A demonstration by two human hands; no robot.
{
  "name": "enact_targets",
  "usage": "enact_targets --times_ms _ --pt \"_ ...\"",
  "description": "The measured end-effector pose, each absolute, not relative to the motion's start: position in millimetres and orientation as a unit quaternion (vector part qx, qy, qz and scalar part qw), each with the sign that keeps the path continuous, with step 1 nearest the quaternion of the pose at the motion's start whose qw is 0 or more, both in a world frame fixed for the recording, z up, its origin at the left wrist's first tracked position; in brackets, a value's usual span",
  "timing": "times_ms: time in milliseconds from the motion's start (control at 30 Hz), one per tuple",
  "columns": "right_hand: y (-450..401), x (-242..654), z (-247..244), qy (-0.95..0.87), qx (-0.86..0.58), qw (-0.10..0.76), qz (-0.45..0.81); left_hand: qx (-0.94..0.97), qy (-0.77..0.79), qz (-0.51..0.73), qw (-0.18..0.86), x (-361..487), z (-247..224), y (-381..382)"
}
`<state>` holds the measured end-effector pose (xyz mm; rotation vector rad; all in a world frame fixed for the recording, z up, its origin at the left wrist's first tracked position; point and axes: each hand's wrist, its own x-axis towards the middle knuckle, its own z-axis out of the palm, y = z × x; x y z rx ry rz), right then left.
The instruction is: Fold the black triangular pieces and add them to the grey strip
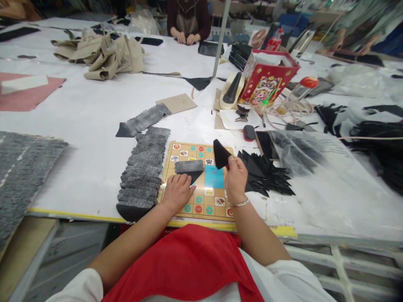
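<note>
My right hand (pixel 236 178) pinches a black triangular piece (pixel 221 154), raised above the right part of a game board (pixel 201 193). My left hand (pixel 178 191) rests on the board with fingers spread a little, pressing the edge of a dark piece (pixel 194 175). A grey speckled strip (pixel 189 166) lies just above that piece. Left of the board is a long overlapping row of grey pieces (pixel 141 172), with a shorter row (pixel 146 118) behind it. Black pointed pieces (pixel 267 174) are heaped right of the board.
A red box (pixel 267 79), a red-and-black block (pixel 249 133) and a plastic sheet (pixel 296 151) lie to the right. Beige material (pixel 103 54) is piled at the back left. A grey textured stack (pixel 25 176) sits at the left. Another person's hands (pixel 185 38) are across the table.
</note>
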<state>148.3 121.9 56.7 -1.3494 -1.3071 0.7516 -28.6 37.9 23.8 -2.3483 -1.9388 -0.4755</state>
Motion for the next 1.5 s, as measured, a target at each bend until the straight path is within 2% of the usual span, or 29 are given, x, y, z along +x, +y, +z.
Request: enact_targets --times_ms 33,100,233,333,533,633,767,967,1100,1500 --pt "119.5 157.2 62.4 -0.562 -0.558 0.546 0.273 -0.756 -0.636 -0.154 0.027 -28.5 24.3 40.7" --pt "104.1 170.9 68.6 -0.674 -0.497 0.507 0.206 -0.74 -0.653 -0.162 0.023 -31.1 25.4 44.6" --pt "53.0 174.1 53.1 -0.892 -0.341 0.268 0.13 -0.692 -0.684 -0.231 0.01 -42.7 26.6 32.9" --pt "27.9 165.2 32.1 -0.922 -0.322 0.189 0.101 -0.684 -0.672 -0.282 0.012 -46.6 24.4 5.5" --pt "28.1 161.9 26.8 -0.934 -0.305 0.162 0.088 -0.799 -0.558 -0.222 0.029 -31.4 10.6 -30.7" --pt "36.0 165.2 36.4 -0.93 -0.299 0.189 0.103 -0.803 -0.556 -0.202 0.076 -27.3 8.5 -30.3" --pt "48.2 157.2 45.3 -0.896 -0.374 0.213 0.108 -0.805 -0.545 -0.2 0.122 -29.2 9.1 -30.3" --pt "62.1 120.5 53.9 -0.907 -0.407 0.039 0.101 -0.81 -0.533 -0.201 0.138 -32.7 8.2 -30.3" --pt "70.6 110.5 58.8 -0.908 -0.405 -0.01 0.106 -0.816 -0.525 -0.2 0.134 -35.9 7.9 -28.9" --pt "71.2 126.3 36.4 -0.927 -0.326 0.098 0.157 -0.813 -0.546 -0.171 0.106 -44.7 10.7 -27.4"
